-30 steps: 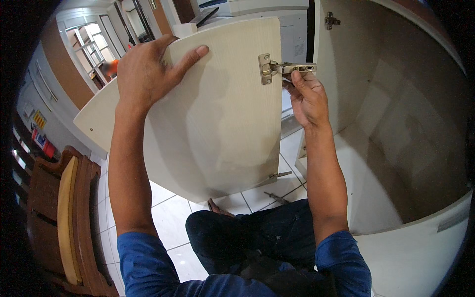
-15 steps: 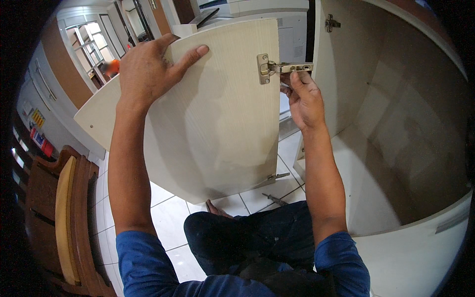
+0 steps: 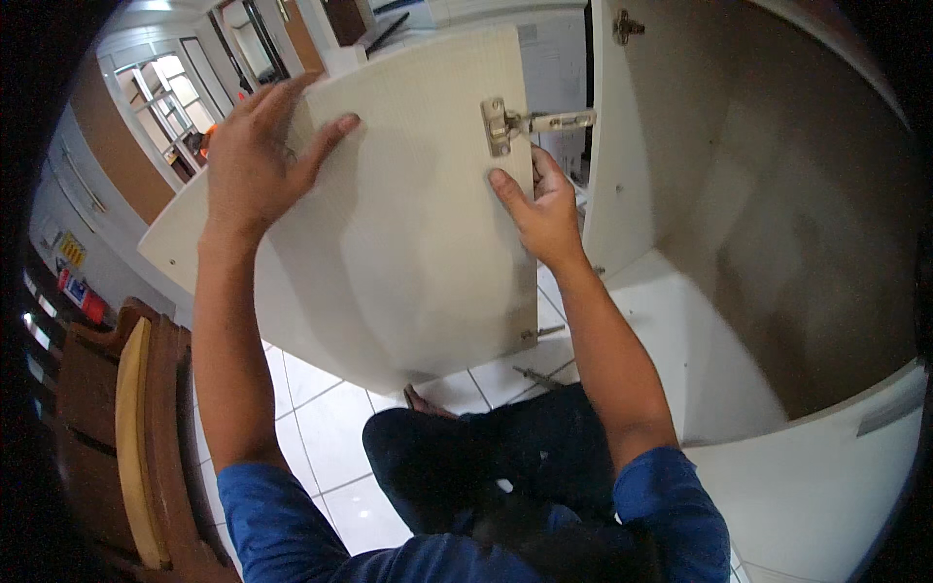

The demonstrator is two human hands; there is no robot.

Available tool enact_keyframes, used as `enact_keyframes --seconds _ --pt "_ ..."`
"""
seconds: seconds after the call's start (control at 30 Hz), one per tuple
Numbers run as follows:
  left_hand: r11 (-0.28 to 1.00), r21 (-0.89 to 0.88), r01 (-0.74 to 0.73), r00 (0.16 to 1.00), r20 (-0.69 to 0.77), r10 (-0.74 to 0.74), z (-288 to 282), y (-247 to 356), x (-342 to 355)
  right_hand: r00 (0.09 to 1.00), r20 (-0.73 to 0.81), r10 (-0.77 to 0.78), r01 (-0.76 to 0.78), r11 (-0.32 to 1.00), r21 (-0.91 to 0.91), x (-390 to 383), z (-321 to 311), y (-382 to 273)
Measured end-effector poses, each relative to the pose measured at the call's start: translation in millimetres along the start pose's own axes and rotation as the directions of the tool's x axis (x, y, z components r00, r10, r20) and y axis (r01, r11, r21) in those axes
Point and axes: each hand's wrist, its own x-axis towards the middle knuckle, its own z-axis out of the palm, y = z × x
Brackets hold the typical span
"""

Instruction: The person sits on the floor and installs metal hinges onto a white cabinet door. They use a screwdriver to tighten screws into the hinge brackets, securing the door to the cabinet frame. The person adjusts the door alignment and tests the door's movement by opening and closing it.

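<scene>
A cream wooden panel (image 3: 398,243) with a curved upper edge stands upright in front of me. My left hand (image 3: 260,165) is closed over its top left edge, thumb on the near face. My right hand (image 3: 535,204) grips its right edge, thumb on the face just below a metal hinge (image 3: 498,126), whose arm sticks out rightward. A lower hinge (image 3: 546,330) juts from the same edge near the bottom. To the right stands an open cream cabinet (image 3: 758,175), with a mounting plate (image 3: 627,27) high on its inner side.
A wooden bench (image 3: 146,437) is at left, beside white tiled floor (image 3: 345,500). A long tool (image 3: 539,377) lies beyond my knees. Behind the panel are white appliances (image 3: 559,49); wardrobe doors (image 3: 83,185) and a mostly hidden figure in orange (image 3: 206,141) appear at back left.
My right hand has left the upper hinge's arm and moved down and left onto the panel's edge. The panel and my left hand have shifted left in the view.
</scene>
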Motion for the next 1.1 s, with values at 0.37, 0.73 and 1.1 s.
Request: enact_keyframes --seconds 0.37,0.73,1.1 --pt "0.744 -0.309 0.593 0.625 -0.407 -0.667 -0.9 -110.0 -240.2 0.954 0.227 0.197 -0.154 0.968 -0.196 -25.4 -38.4 1.0" --pt "-0.162 -0.861 0.482 0.299 0.336 -0.893 135.6 -104.9 -400.0 0.656 -0.629 0.417 -0.44 0.888 0.13 -159.9 -60.9 163.9" --pt "-0.185 -0.858 0.48 0.283 0.351 -0.893 151.5 -110.3 -417.0 0.54 -0.63 0.558 -0.832 0.465 -0.302 -303.0 -55.8 390.4"
